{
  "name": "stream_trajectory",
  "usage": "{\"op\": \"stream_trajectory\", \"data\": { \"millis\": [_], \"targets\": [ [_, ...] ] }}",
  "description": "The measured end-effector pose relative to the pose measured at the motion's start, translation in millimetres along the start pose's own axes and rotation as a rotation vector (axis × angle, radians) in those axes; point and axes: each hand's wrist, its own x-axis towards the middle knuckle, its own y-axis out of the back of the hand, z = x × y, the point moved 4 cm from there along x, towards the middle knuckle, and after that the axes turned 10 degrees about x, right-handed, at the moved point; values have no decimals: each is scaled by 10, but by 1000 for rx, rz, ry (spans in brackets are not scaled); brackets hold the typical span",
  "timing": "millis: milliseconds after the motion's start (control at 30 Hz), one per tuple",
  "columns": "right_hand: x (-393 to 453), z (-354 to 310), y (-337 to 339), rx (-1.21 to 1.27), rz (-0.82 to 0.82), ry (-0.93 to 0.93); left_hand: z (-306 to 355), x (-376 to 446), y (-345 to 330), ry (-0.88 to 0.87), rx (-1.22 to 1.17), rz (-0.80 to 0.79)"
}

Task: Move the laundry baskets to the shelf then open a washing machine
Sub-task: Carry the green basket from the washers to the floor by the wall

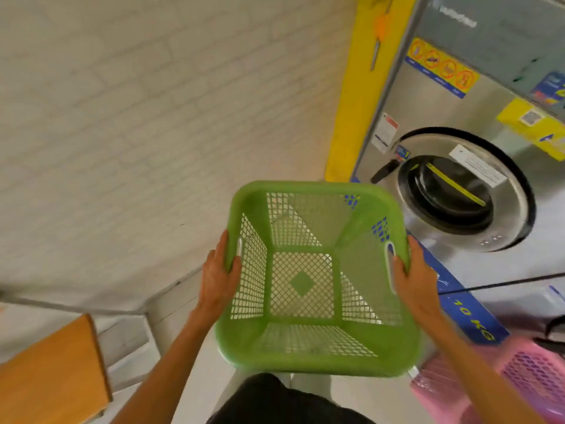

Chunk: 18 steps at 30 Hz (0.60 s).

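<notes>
Gripping green basket (315,353) rim, left hand (218,278) and right hand (414,278) opposite.

- a self-service laundry, a laundromat, by every sign in view.
- a large steel front-loading washing machine (477,166) of the commercial sort stands at the right, its round door (464,191) shut, with a black handle on the left side of the door.
- a strip of prohibition stickers (441,67) runs across its front, with more printed labels near and on the door.
- a blue band (467,310) below the door reads "10 kg", a capacity mark.
- plastic mesh laundry baskets are about: a green basket (315,353) held in two hands, a pink basket (532,371) on the floor by the machine.
- pale brick-pattern wall (153,102), a yellow post (354,111), a wooden surface (52,371) at lower left.
</notes>
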Motion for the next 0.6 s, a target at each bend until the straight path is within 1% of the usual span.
{"op": "stream_trajectory", "data": {
  "millis": [167, 267, 367, 500, 600],
  "targets": [
    [-24, -576, -776, 27, -156, 182, -832, -371, 530, 175, -4, 97],
    [-218, -977, -1269, 42, -226, 264, -1371, -594, 820, 257, -45, 140],
    [-478, -1303, -1801, -1, -312, 330, -1888, -792, 1119, 311, -93, 174],
    [-907, -1642, -2498, -55, -375, 388, -2677, -1058, 1426, 377, -115, 178],
    [-1248, -1817, -3006, -101, -422, 401, -3272, -1236, 1600, 416, -71, 156]
  ]
}}
